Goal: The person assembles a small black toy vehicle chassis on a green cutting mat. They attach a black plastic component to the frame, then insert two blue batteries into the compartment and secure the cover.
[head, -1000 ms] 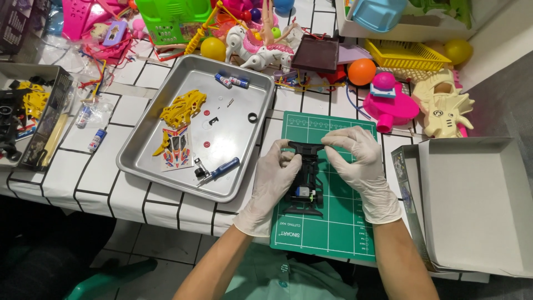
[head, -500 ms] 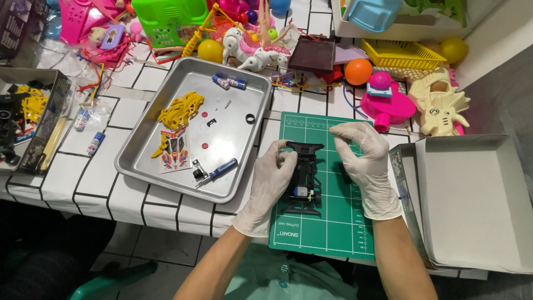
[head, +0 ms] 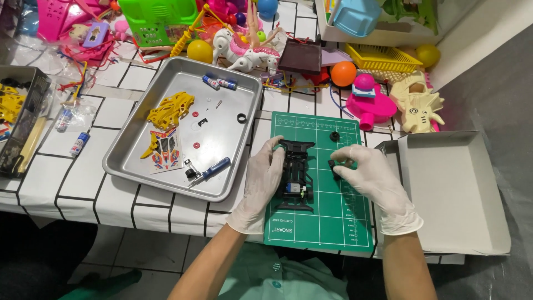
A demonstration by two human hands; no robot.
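Both forearms enter bare from the lower edge and converge slightly, each ending in a white-gloved hand held palm down. The left hand (head: pixel 262 180) lies flat and extended, fingers together and pointing up and to the right, its fingertips curled over at the far end. The right hand (head: pixel 371 179) is arched, the wrist raised, with thumb and forefinger pinched together at its left side and the remaining fingers loosely bent.

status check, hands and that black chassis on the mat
Left hand steadies black chassis on green mat. Right hand pinches small black wheel. Nothing in the way.
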